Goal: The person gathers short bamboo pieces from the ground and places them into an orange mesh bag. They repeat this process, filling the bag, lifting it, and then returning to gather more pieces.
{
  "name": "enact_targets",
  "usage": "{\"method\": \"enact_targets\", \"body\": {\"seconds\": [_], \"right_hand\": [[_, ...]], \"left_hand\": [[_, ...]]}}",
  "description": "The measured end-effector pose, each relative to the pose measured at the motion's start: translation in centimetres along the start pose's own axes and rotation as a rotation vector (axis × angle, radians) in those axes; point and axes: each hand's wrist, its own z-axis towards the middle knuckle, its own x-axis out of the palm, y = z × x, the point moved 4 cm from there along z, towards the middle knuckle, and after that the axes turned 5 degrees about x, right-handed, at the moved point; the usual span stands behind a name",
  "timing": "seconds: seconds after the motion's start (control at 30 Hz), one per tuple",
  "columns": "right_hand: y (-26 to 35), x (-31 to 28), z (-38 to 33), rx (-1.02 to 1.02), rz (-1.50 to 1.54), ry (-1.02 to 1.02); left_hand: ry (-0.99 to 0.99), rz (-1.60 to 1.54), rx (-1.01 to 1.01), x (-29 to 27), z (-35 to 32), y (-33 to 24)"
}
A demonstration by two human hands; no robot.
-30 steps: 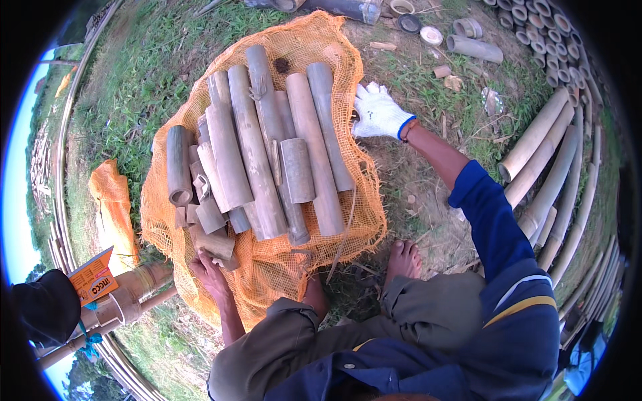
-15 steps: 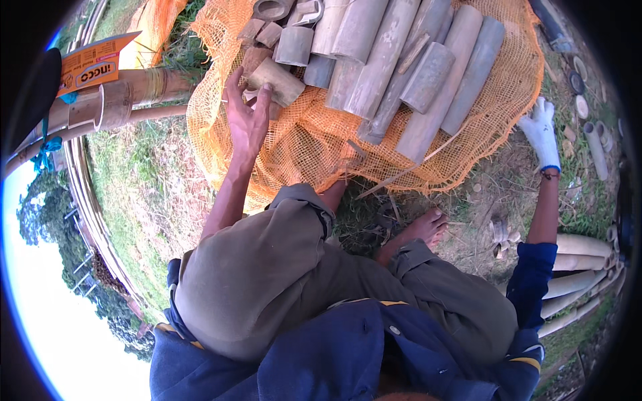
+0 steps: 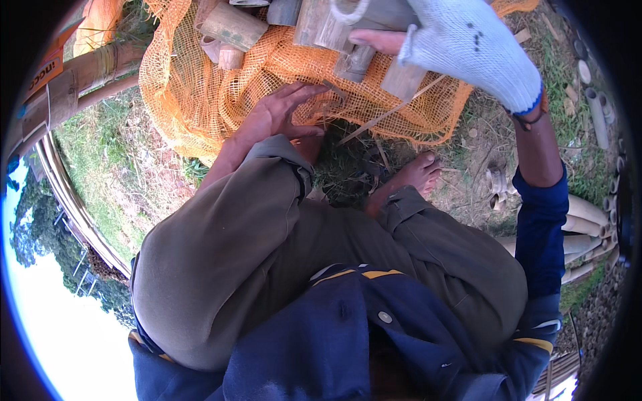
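Note:
My right hand [image 3: 468, 57], in a white knit glove with the thumb bare, is closed round a short grey bamboo tube [image 3: 388, 15] at the top of the view. The tube's pale cut end faces left. Bare and empty, my left hand [image 3: 284, 115] has its fingers stretched out and thumb apart, just above my bent knee and beside the near edge of the orange mesh sack [image 3: 267, 73]. Cut bamboo pieces lie on that sack, among them a brownish one [image 3: 234, 27] and a grey one [image 3: 353, 65].
A thick horizontal bamboo pole [image 3: 100, 73] runs along the left, with an orange card [image 3: 47, 72] on it. My bare foot [image 3: 418, 172] rests on the ground near the sack. Long bamboo poles [image 3: 580, 224] and cut pieces [image 3: 596, 117] lie at the right.
My right hand has come from the ground at the right to over the sack and now holds a bamboo tube. My left hand has left the bamboo pieces and moved nearer my knee.

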Motion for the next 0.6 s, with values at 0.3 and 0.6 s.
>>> {"method": "enact_targets", "body": {"seconds": [0.3, 0.6], "right_hand": [[5.3, 7.4, -4.9, -0.083, 0.213, 0.121], [6.4, 19.3, -21.5, -0.109, 0.044, 0.673]], "left_hand": [[0.136, -0.425, -0.504, -1.7, -1.6, 1.0], [-0.315, -0.251, -0.292, -10.9, 3.9, -0.4]]}}
